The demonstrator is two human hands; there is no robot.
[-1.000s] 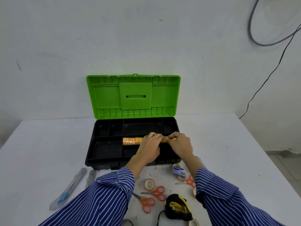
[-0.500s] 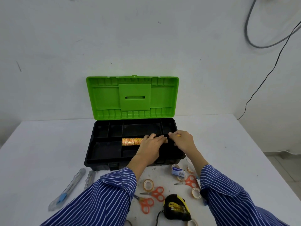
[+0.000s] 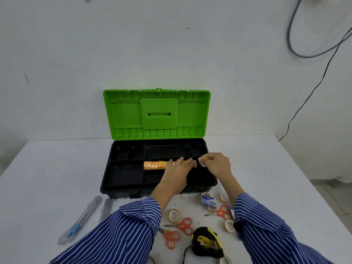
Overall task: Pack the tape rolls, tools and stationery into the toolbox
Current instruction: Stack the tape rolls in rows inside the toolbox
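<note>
The toolbox (image 3: 122,189) stands on the white table with its green lid (image 3: 125,115) raised. A row of yellow-orange tape rolls (image 3: 154,165) lies in the middle compartment of its black tray. My left hand (image 3: 176,171) rests on the right part of that row with its fingers laid out straight. Just right of the row's end, my right hand (image 3: 216,164) pinches a small tape roll (image 3: 202,164) over the tray. Both sleeves are blue with white stripes.
On the table in front of the box lie three orange scissors (image 3: 182,225), loose tape rolls (image 3: 174,215), a small blue-white box (image 3: 208,199) and a black-yellow tape measure (image 3: 206,242). Two clear-cased knives (image 3: 82,220) lie at the front left. Cables hang on the wall at right.
My hands were together on the row's right end and have come apart. The right hand has shifted right with a small roll, and the left hand has flattened onto the row.
</note>
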